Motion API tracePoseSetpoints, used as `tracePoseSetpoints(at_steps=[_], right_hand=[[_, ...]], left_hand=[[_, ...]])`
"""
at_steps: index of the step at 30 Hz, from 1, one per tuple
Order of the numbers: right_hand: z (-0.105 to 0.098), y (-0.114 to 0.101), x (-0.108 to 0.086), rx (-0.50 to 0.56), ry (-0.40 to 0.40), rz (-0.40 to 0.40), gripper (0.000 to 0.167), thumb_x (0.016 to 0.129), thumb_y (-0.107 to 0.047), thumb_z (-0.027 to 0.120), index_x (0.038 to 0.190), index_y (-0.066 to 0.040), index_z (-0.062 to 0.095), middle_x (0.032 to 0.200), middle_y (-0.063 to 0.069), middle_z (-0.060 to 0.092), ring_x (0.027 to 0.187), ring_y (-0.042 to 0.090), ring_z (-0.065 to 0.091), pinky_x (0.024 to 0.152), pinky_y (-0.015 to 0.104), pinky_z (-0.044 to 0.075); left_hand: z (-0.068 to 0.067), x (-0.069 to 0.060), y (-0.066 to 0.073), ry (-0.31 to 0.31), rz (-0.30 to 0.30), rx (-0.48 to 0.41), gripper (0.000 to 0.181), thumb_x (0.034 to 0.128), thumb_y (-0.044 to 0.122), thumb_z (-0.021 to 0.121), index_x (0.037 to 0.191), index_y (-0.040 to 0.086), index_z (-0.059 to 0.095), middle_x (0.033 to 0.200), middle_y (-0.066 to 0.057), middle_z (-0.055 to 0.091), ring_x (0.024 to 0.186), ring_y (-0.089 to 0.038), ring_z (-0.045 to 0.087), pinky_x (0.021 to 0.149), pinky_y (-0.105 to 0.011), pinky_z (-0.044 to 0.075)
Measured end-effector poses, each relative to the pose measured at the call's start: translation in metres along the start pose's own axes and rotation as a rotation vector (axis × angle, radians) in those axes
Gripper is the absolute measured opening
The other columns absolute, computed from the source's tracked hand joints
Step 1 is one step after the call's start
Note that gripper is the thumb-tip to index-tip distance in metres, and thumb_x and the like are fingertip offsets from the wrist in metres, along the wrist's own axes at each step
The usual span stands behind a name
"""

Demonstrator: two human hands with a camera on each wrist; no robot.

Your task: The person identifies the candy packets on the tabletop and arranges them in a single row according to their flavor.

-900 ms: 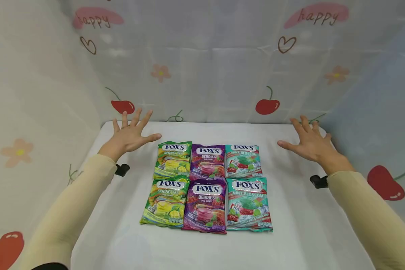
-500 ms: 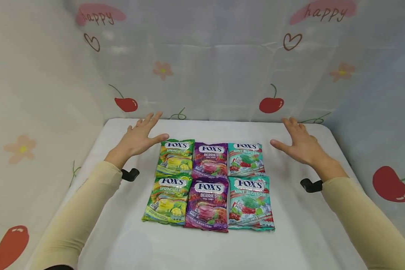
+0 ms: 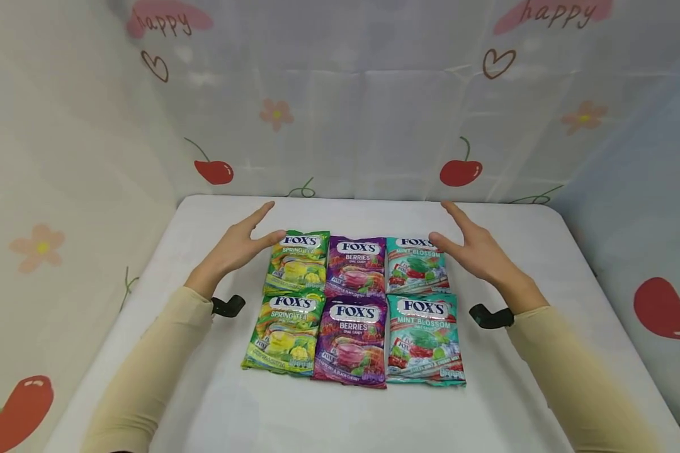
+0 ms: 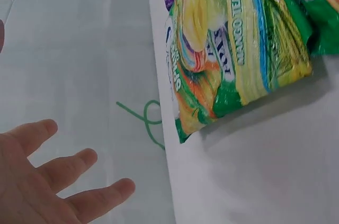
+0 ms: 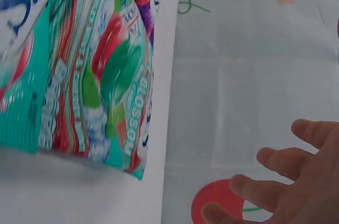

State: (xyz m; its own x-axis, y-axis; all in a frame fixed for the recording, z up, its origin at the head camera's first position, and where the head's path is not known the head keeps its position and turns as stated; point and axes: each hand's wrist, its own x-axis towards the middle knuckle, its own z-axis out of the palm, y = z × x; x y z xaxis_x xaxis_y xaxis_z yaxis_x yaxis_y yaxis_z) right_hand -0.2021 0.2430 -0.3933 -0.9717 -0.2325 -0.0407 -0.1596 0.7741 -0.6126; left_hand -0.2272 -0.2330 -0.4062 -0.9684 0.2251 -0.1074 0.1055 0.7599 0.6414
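Several Fox's candy bags lie flat in two rows of three. Green Spring Tea bags, back (image 3: 297,267) and front (image 3: 283,336), make the left column. Purple Berries bags, back (image 3: 356,270) and front (image 3: 350,346), fill the middle. On the right are teal Mint Blossom bags, back (image 3: 416,270) and front (image 3: 425,343). My left hand (image 3: 232,248), fingers extended, hovers beside the back green bag, its thumb tip overlapping that bag's corner in the head view. Likewise my right hand (image 3: 478,251) is over the back teal bag's outer corner, thumb apart from fingers. Neither hand holds anything; contact cannot be told.
The bags lie on a white table (image 3: 345,418). Behind it hangs a pale curtain (image 3: 362,138) printed with cherries and flowers, and similar sheets rise at both sides. A black wrist mount (image 3: 228,306) is on the left wrist, another (image 3: 490,316) on the right.
Both hands have moved inward toward the bags, the right one farther. Their spread fingers have come closer together in the head view. The bags stay in the same arrangement; the view has shifted slightly.
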Motion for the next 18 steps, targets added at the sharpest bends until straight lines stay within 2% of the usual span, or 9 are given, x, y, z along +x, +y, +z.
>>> tracePoseSetpoints(at_steps=[6,11,14,18], right_hand=[[0.027,-0.012,0.01,0.152,-0.025,-0.058,0.081,0.103,-0.053,0.054,0.167,-0.027,0.012,0.171,0.015,0.023,0.153,0.047,0.03,0.115,0.074,0.031],[0.047,-0.018,0.015,0.237,-0.037,-0.068,0.076,0.105,-0.049,0.053,0.166,-0.025,0.017,0.168,0.016,0.032,0.151,0.046,0.035,0.116,0.073,0.031],[0.055,-0.023,0.016,0.309,-0.04,-0.069,0.073,0.105,-0.048,0.053,0.166,-0.024,0.02,0.165,0.017,0.036,0.151,0.045,0.035,0.117,0.072,0.031],[0.066,-0.032,0.018,0.413,-0.079,-0.07,0.071,0.106,-0.05,0.051,0.165,-0.022,0.024,0.162,0.018,0.041,0.147,0.042,0.043,0.116,0.067,0.037]], left_hand=[[0.011,0.001,-0.004,0.025,-0.001,-0.03,0.086,0.0933,0.071,0.058,0.163,0.029,0.031,0.173,-0.006,0.019,0.151,-0.045,0.034,0.115,-0.07,0.036],[0.023,0.001,-0.008,0.045,-0.034,-0.103,0.084,0.0904,0.071,0.063,0.157,0.025,0.043,0.166,-0.008,0.038,0.148,-0.041,0.041,0.112,-0.066,0.043],[0.03,-0.002,-0.012,0.05,-0.049,-0.149,0.083,0.0891,0.069,0.067,0.155,0.023,0.046,0.161,-0.006,0.044,0.145,-0.039,0.045,0.109,-0.063,0.047],[0.036,-0.006,-0.019,0.062,-0.075,-0.187,0.085,0.0877,0.068,0.07,0.155,0.022,0.046,0.161,-0.006,0.044,0.142,-0.039,0.049,0.107,-0.062,0.05]])
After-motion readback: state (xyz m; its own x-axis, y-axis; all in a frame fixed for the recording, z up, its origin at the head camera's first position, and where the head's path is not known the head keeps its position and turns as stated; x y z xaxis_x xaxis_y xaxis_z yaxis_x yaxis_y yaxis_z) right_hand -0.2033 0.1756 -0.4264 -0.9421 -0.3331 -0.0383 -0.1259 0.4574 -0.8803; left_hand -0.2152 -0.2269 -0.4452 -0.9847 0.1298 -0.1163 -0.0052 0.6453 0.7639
